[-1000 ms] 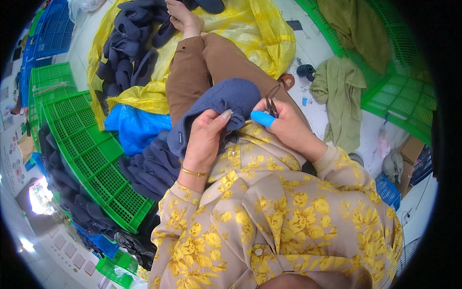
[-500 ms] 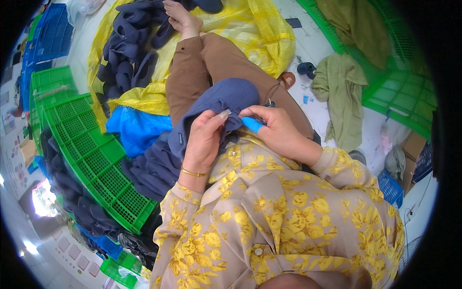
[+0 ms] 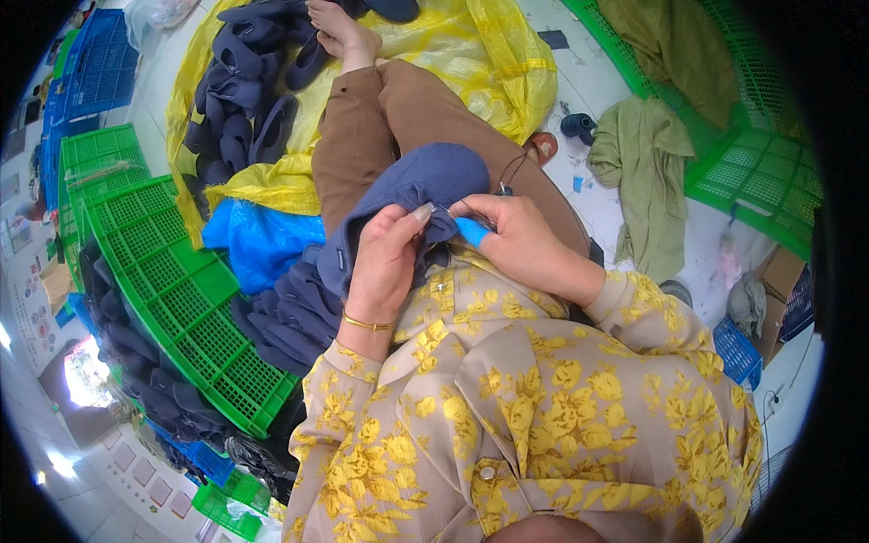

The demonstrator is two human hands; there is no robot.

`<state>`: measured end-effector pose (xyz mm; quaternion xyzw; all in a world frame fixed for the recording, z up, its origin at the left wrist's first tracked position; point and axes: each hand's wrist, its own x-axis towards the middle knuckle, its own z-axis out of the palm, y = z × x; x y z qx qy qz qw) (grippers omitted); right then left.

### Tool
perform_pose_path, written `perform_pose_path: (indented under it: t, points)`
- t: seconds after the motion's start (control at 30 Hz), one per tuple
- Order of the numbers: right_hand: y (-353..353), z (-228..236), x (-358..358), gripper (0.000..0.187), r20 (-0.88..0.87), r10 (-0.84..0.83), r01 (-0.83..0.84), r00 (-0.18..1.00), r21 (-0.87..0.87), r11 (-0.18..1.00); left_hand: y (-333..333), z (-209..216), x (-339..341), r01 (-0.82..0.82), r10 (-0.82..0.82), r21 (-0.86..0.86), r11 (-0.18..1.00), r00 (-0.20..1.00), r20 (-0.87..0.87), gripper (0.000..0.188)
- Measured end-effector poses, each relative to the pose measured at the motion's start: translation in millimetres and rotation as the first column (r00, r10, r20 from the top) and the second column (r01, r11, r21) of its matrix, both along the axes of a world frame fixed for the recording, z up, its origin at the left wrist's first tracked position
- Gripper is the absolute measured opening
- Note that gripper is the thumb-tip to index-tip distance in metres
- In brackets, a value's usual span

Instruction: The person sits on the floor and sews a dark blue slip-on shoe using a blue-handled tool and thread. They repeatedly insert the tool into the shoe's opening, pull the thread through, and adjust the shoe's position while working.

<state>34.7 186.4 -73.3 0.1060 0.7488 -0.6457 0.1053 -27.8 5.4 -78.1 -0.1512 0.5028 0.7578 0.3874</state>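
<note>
Hands (image 3: 528, 240) drew together at slipper (image 3: 433, 174), its label (image 3: 342, 257) unreadable.

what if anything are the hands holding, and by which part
The left hand pinches a navy slipper by the bunched fabric near its middle. The right hand is close beside that fabric; what it holds cannot be told.

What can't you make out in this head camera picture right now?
All in the head view:
Left hand: most of its fingers, hidden by the hand itself and the navy slipper.
Right hand: whether its fingers pinch anything; the detail is too small.
Navy slipper's underside: turned away from the camera.
Another slipper: cut off by the top edge.
</note>
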Motion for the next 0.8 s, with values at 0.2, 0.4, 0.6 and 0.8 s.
perform_pose_path:
  t: [0.2,0.4,0.6,0.8]
  points:
    - [-2,1,-2,0.015,0.016,-0.004,0.004,1.0,0.032,0.999,-2,0,0,0.02,-0.02,0.004,1.0,1.0,0.007,0.009]
    - [-1,3,-3,0.016,0.048,0.018,-0.019,0.999,0.015,1.0,-2,-3,2,-0.006,0.006,0.02,1.0,1.0,0.01,0.006]
    - [3,4,-7,0.018,0.054,0.07,-0.071,0.996,0.016,0.997,1,1,3,-0.005,0.004,0.021,1.0,1.0,0.009,0.005]
    - [-5,-7,-4,0.021,-0.011,0.012,-0.012,1.0,0.019,1.0,-5,-5,3,-0.03,0.029,0.077,0.997,0.999,0.024,0.005]
